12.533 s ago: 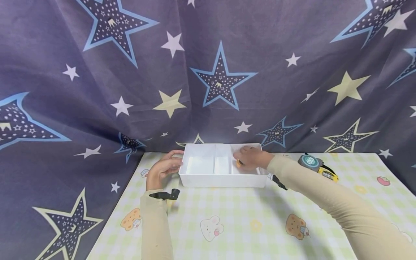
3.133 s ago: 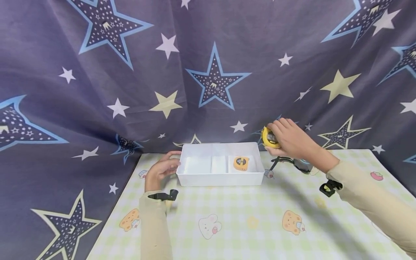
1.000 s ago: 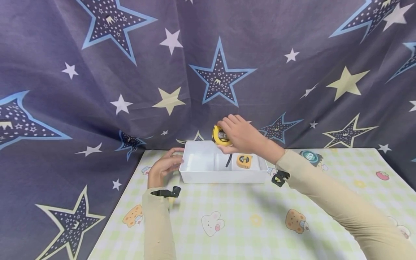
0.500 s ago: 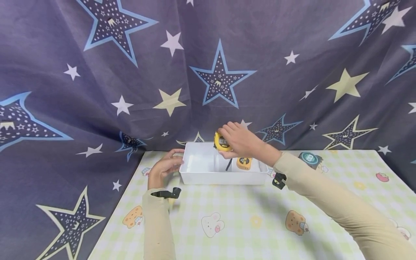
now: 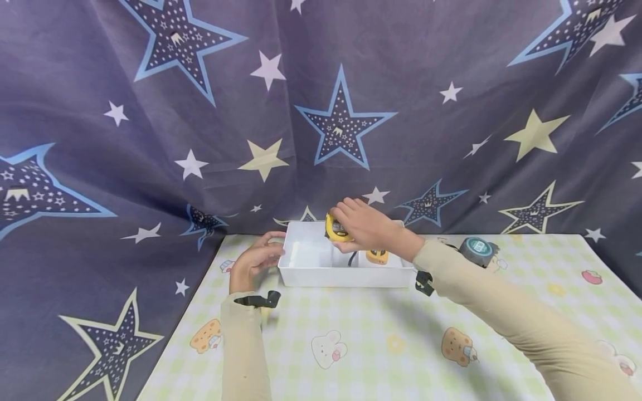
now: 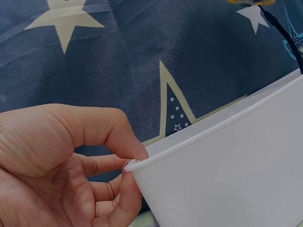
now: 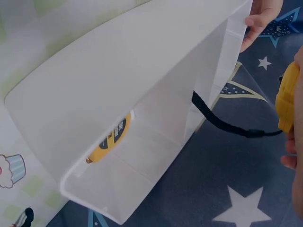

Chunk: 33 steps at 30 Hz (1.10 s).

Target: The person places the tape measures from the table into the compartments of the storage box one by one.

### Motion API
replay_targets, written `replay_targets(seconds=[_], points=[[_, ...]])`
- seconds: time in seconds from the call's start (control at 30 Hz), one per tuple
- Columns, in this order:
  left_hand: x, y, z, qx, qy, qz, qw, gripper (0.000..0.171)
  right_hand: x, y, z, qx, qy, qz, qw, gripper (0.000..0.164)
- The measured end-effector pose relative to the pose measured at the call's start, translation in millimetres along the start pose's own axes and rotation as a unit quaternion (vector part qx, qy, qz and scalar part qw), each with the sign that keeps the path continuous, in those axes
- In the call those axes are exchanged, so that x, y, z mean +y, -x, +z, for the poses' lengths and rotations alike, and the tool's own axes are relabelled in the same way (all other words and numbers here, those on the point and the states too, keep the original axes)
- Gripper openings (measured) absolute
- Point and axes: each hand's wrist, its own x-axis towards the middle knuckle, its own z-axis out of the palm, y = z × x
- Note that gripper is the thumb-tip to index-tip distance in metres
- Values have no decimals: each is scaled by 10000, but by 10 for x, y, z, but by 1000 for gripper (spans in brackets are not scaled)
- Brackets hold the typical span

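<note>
Left hand (image 5: pixel 257 259) pinches white box (image 5: pixel 346 277), likely steadying it, while right hand (image 5: pixel 370 227) grips yellow tape measure (image 5: pixel 336 228) above it

The flat surface (image 5: pixel 361 328), pale green-and-white checked and printed with small cartoon figures, carries two things near its far edge — a white, rectangular, divided plastic box (image 5: pixel 346 277) and, apart to its right, a rounded grey tape measure with a teal face (image 5: pixel 477 250).
</note>
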Motion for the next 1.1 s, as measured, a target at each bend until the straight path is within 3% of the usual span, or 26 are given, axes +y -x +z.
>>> replay_targets(seconds=[0.23, 0.67, 1.1], points=[[-3, 16, 4, 74, -178, -59, 9998, 66, -19, 10, 109, -129, -21, -32, 9999, 57], [-8, -23, 22, 155, 12, -115, 9998, 61, 64, 68, 224, -693, -100, 143, 9974, 58], [3, -13, 14, 146, -16, -81, 9999, 63, 156, 185, 292, -1159, 261, 226, 9927, 64]])
